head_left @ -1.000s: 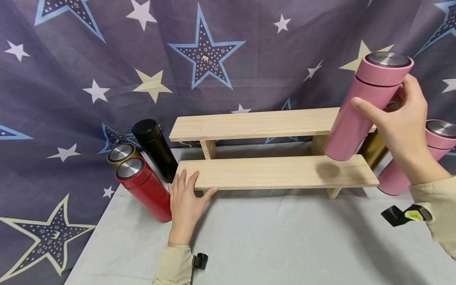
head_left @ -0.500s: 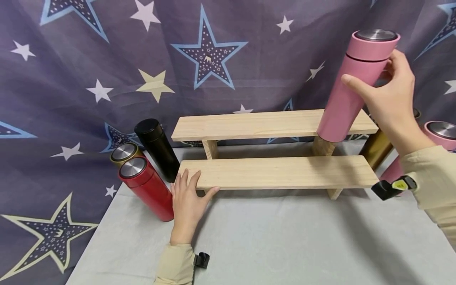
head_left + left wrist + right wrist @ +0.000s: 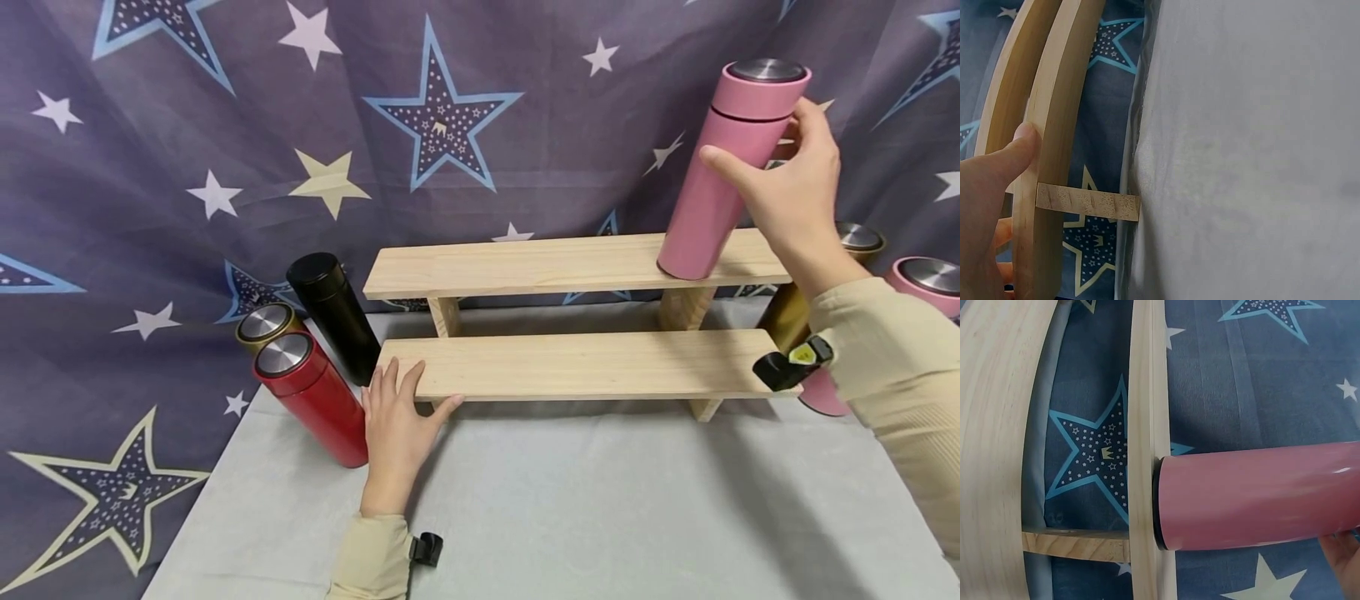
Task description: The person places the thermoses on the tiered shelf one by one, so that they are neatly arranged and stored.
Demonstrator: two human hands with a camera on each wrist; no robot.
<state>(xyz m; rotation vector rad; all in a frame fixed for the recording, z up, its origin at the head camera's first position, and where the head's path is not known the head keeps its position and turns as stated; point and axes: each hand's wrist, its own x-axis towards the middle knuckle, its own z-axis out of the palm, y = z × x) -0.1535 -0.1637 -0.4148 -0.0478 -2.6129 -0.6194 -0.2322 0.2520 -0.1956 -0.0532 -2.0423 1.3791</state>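
My right hand (image 3: 798, 187) grips a pink thermos bottle (image 3: 723, 167) with a steel-topped lid, thumb on the near side. In the right wrist view, the base of this pink bottle (image 3: 1260, 497) is right at the top face of the upper board (image 3: 1150, 450). The bottle is near the right end of the upper board (image 3: 525, 265) of a two-tier wooden rack. My left hand (image 3: 397, 442) rests on the left end of the lower board (image 3: 585, 365), fingers extended over its top and thumb along the front edge. The left wrist view shows the thumb (image 3: 1016, 153) against the wood.
A black bottle (image 3: 333, 317), a red bottle (image 3: 318, 408) and a gold-rimmed bottle (image 3: 264, 321) stand left of the rack. On the right are a gold bottle (image 3: 787, 317) and another pink bottle (image 3: 926, 279), partly behind the right arm. A star-patterned cloth (image 3: 247, 100) hangs behind.
My right hand has carried the pink bottle up, left and back, from above the lower board to the upper board. The left hand stays where it was.
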